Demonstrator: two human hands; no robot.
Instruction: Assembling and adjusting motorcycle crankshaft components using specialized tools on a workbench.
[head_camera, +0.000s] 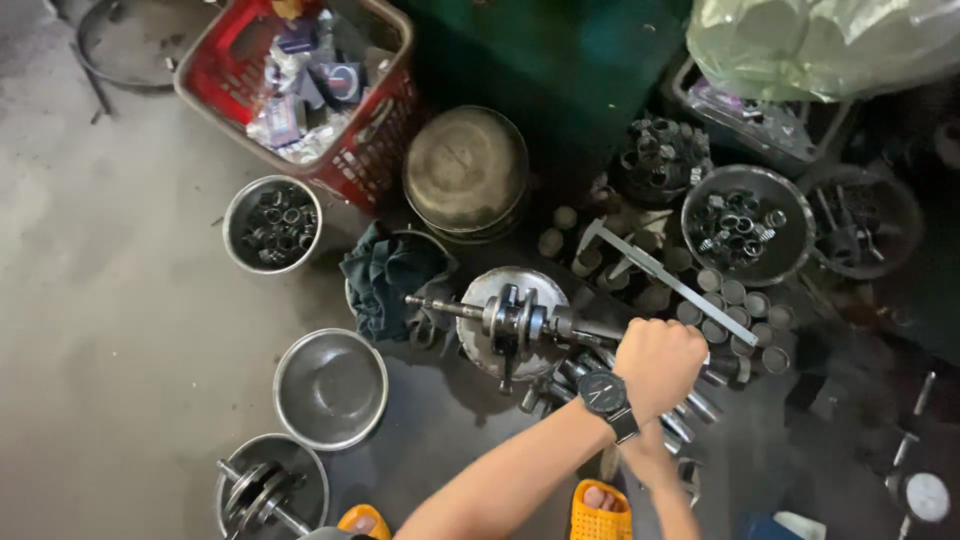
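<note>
My left hand (660, 362), with a dark watch on its wrist, is closed in a fist around the right end of a steel crankshaft (515, 320). The crankshaft lies level over a round metal bowl (480, 290), its threaded end pointing left. My right forearm (660, 475) comes up from the bottom edge and passes under my left wrist; its hand is hidden there. A long metal caliper (665, 280) rests slanted just beyond my left hand. Steel pins (692, 412) lie beneath my left hand.
On the floor are an empty steel bowl (330, 388), a bowl holding another crankshaft (270, 492), a bowl of rings (272, 225), a bowl of bearings (745, 225), a dark cloth (390, 275), a red basket (360, 150), a lidded pan (465, 170), short metal cylinders (735, 300) and a dial gauge (925, 495).
</note>
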